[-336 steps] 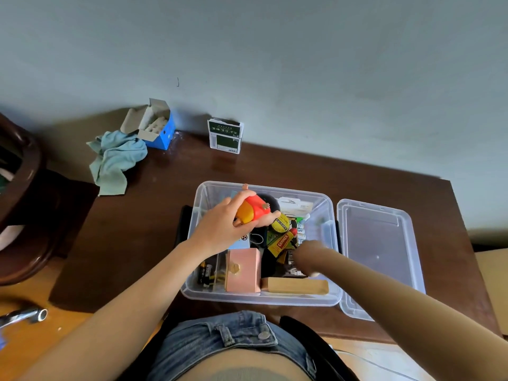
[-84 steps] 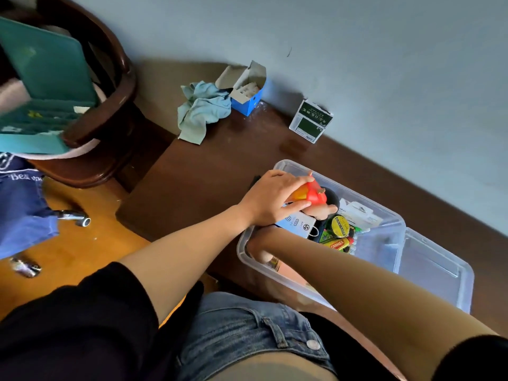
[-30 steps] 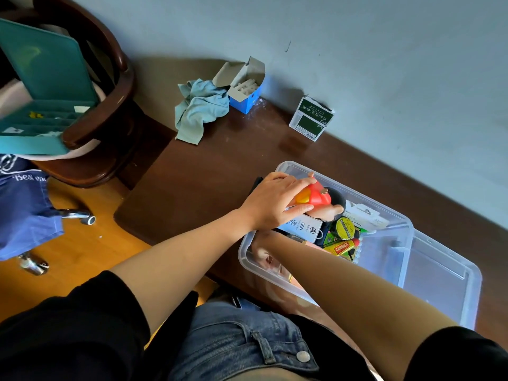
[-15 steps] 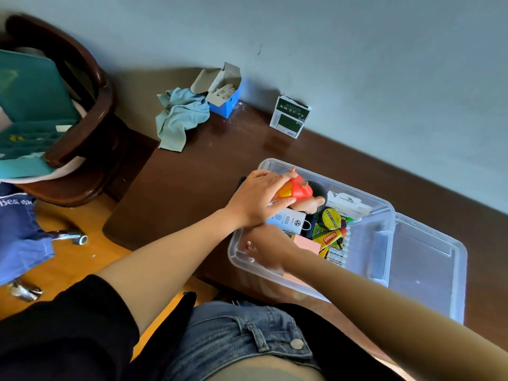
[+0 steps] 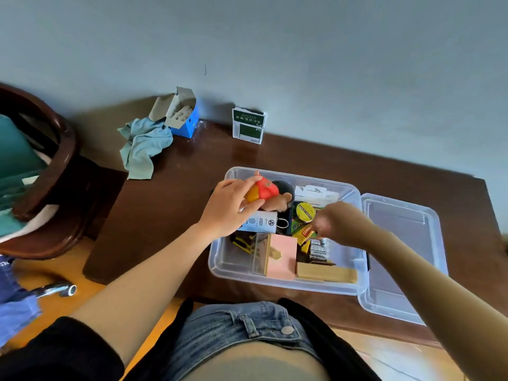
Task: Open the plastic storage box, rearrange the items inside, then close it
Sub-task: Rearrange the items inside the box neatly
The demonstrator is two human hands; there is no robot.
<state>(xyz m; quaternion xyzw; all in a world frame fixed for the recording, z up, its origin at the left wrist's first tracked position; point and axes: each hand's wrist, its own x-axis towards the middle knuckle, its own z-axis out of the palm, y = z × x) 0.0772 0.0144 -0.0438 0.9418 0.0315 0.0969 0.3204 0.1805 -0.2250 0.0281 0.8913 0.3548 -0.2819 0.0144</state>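
Single head view, looking steeply down at near table (image 5: 170,204)

A plain grey-blue wall (image 5: 302,50) fills the upper half of the frame, evenly lit. Below it, a dark brown wooden desk (image 5: 165,210) runs across the middle. At the left edge stands a dark wooden chair (image 5: 63,171), over an orange-toned wooden floor (image 5: 68,270) at lower left.

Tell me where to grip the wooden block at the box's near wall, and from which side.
Grip the wooden block across its two long faces near the middle, coming straight down from above. It lies flat along the near wall of the storage box, the pink box crowds its left end, and only its top looks open.
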